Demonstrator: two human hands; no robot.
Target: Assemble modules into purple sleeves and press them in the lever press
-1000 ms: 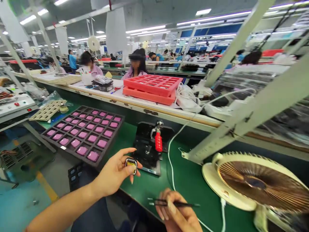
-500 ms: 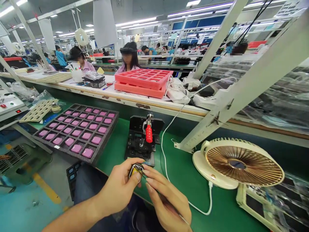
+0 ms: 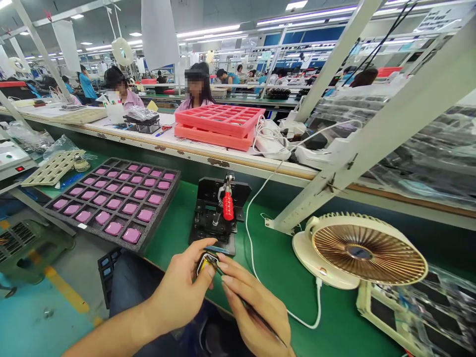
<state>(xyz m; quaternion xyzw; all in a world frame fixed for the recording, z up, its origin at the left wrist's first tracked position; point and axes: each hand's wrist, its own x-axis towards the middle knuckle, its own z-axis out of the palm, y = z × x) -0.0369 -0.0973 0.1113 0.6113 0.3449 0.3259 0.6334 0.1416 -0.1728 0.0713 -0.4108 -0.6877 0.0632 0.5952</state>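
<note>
My left hand [image 3: 182, 285] pinches a small square smartwatch case [image 3: 201, 260] between thumb and fingers. Its open side shows a yellow part and dark parts inside. In my right hand [image 3: 256, 302] is a pair of slim dark tweezers [image 3: 259, 320], held like a pen. Their tips reach the edge of the case; exactly what they touch is too small to make out. Just beyond my fingers stands a black clamp fixture [image 3: 215, 218] with a red handle [image 3: 228, 206]. A thin bluish strip [image 3: 219, 249] shows at its front edge, behind my fingertips.
A black foam tray [image 3: 148, 230] of pink pieces lies left. To the right stand a cream fan [image 3: 368, 253] with a white cable [image 3: 318, 302] and a beige tray [image 3: 366, 310]. Red trays [image 3: 215, 136] are stacked on the shelf; a slanted white post [image 3: 345, 148] rises at right. Co-workers sit opposite.
The view has shifted slightly, so the surroundings sit a little further left. Both hands keep their hold on the watch case and tweezers, with only small finger movement.
</note>
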